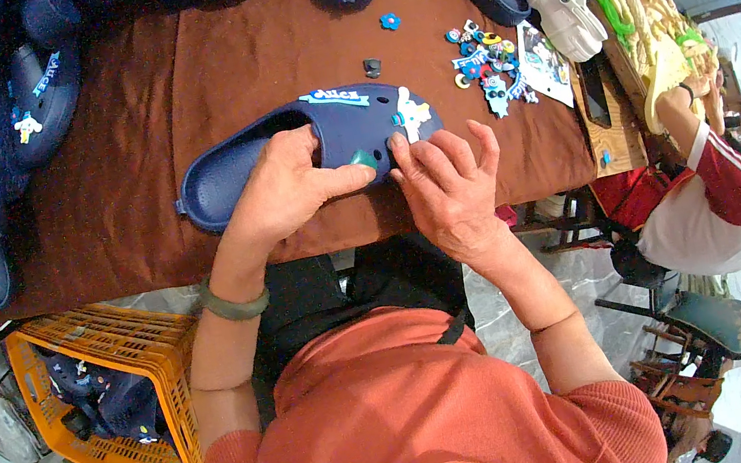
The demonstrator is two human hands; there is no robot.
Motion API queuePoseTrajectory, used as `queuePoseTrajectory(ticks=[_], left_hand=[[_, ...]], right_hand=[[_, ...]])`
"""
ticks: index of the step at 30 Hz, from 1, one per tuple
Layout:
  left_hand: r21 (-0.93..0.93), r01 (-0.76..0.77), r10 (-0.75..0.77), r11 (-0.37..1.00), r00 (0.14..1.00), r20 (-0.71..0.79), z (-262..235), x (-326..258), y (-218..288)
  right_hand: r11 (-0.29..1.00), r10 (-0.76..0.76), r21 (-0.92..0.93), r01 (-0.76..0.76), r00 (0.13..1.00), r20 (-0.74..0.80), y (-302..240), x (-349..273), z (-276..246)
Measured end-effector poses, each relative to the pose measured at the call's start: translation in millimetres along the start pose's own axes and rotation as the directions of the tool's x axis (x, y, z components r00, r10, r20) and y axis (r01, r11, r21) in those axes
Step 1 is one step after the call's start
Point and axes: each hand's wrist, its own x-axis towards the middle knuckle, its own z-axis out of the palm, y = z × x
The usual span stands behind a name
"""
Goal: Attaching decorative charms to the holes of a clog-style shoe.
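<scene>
A dark blue clog [218, 184] lies sideways on the brown cloth in front of me, its toe to the right. It carries a blue lettered charm [335, 99] and a white character charm [412, 115]. My left hand [283, 182] grips the clog with the fingers inside its opening and the thumb on the upper. Beside the thumb tip sits a green piece [362, 160], partly covered. My right hand [453, 192] is at the toe, index finger and thumb against the clog's near side, the other fingers raised and apart. Whether anything small lies between its fingertips is hidden.
A pile of small charms [487, 62] lies right of the clog, by a printed card [545, 67]. A blue flower charm [390, 22] and a small dark piece [372, 67] lie beyond it. More clogs [40, 101] line the table; an orange crate [178, 404] stands below left. Another person [704, 212] sits at right.
</scene>
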Motion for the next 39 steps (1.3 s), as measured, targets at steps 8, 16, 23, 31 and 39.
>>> queuePoseTrajectory(ticks=[8,16,23,31,39], left_hand=[[0.048,0.011,-0.012,0.999,1.000,0.011,-3,1,-1],[-0.029,-0.027,0.028,0.999,0.999,0.031,-1,3,2],[-0.015,0.021,-0.020,1.000,0.998,0.059,-4,3,2],[0.019,0.004,-0.005,1.000,0.998,0.058,-5,4,-7],[0.021,-0.006,0.005,1.000,0.999,0.052,-4,4,-2]], right_hand=[[0.996,0.036,0.087,-0.034,0.999,-0.023,-1,0,8],[0.920,0.127,0.374,-0.115,0.992,-0.006,31,17,4],[0.847,-0.082,0.524,-0.093,0.950,0.302,66,59,-1],[0.885,-0.245,0.465,-0.011,0.839,0.486,61,84,0],[0.872,-0.180,0.468,-0.141,0.798,0.575,62,87,1]])
